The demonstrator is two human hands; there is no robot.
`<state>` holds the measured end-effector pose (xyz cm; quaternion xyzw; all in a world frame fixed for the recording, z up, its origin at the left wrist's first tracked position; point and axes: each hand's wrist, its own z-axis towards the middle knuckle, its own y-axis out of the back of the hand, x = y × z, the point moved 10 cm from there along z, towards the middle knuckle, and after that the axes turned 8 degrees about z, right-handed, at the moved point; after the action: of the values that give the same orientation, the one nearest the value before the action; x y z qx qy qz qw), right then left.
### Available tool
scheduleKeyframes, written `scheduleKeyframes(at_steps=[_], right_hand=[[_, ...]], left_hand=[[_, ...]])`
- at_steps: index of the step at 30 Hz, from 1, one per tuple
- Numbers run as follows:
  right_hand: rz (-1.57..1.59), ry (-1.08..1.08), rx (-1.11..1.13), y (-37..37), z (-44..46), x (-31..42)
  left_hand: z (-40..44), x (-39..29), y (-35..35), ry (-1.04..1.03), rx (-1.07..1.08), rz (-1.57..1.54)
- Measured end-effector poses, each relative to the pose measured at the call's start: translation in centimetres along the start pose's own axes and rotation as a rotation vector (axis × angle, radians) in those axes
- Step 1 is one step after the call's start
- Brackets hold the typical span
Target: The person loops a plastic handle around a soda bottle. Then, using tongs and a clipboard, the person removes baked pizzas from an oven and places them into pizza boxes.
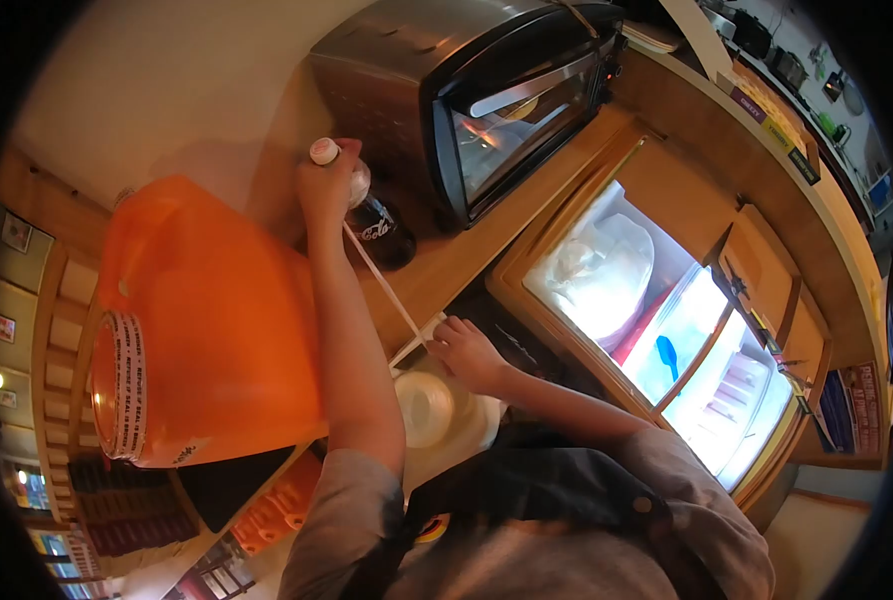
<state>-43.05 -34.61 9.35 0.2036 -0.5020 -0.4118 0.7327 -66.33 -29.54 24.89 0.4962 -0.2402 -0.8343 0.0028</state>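
My left hand (326,190) is closed around the neck of a cola bottle (374,228), just below its white cap (323,151). The bottle holds dark liquid and leans against the side of the toaster oven. A narrow white strip of tape (384,283) stretches from beside my left hand down to my right hand (461,348), whose fingers are pinched on its lower end. Left of my forearm is a large orange jug (211,320); white tape printed with seal wording (129,385) wraps its lid end.
A steel toaster oven (386,75) sits on the wooden counter (526,190). To the right, a lit open compartment (606,270) holds plastic bags and a blue spoon (667,355). A white round container (424,408) is below my right hand. A wooden ledge (766,160) curves behind.
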Motion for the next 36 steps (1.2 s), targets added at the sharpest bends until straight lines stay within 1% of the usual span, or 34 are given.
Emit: scheduleKeyframes(at_steps=[1,2,4,5,6,8,9,10,13,16,19,22,25,28,31,33,34,36], right_hand=[[-0.006,0.017,-0.022,0.7,-0.8,0.3],[0.018,-0.020,-0.042,1.0,-1.9,-0.4],[0.068,-0.097,-0.086,1.7,-3.9,-1.8],[0.038,-0.152,-0.104,2.6,-5.1,-2.9],[0.009,-0.206,-0.123,4.2,-5.9,-3.8],[-0.031,-0.296,-0.170,6.7,-7.9,-5.6],[-0.043,-0.332,-0.196,7.7,-9.1,-6.4],[-0.055,-0.368,-0.224,8.5,-10.1,-7.0],[-0.054,-0.390,-0.264,9.5,-12.5,-7.3],[-0.038,-0.413,-0.255,9.7,-13.6,-6.8],[-0.014,-0.444,-0.239,9.8,-14.9,-6.5],[0.062,-0.497,-0.268,10.2,-15.8,-6.7],[0.216,-0.408,-0.161,7.9,-16.0,-6.8],[0.369,-0.260,-0.004,4.7,-15.4,-5.0],[0.419,-0.238,0.166,3.2,-14.2,-2.4],[0.439,-0.217,0.248,2.3,-13.8,-1.6],[0.445,-0.208,0.274,1.7,-13.7,-1.4],[0.461,-0.205,0.314,0.9,-13.4,-1.1]], left_hand=[[0.2,0.0,0.0,-0.016,-0.031,-0.009],[0.1,0.1,0.0,-0.028,-0.061,-0.018],[-0.3,0.0,0.9,0.026,-0.170,0.109],[-0.5,-0.2,1.3,0.052,-0.227,0.174],[-1.4,-1.5,1.5,0.063,-0.225,0.096],[0.4,2.0,1.5,0.060,-0.278,0.017],[0.4,1.5,1.7,0.059,-0.303,-0.024],[-0.6,0.9,2.5,0.070,-0.386,0.133],[-0.8,1.7,2.7,0.157,-0.415,0.059],[-1.2,1.3,3.5,0.137,-0.553,0.316],[-0.5,1.5,3.0,0.073,-0.472,0.197],[-0.3,1.3,3.1,0.062,-0.337,0.152],[0.4,3.0,2.1,0.156,-0.101,-0.093],[-0.7,0.7,2.4,0.022,-0.059,0.029],[-3.8,-3.7,5.3,-0.255,-0.300,0.128],[-6.9,-2.7,7.4,-0.142,-0.384,0.090],[-7.7,0.5,7.3,-0.098,-0.357,0.180],[-10.1,6.4,4.5,0.296,-0.100,-0.036]])
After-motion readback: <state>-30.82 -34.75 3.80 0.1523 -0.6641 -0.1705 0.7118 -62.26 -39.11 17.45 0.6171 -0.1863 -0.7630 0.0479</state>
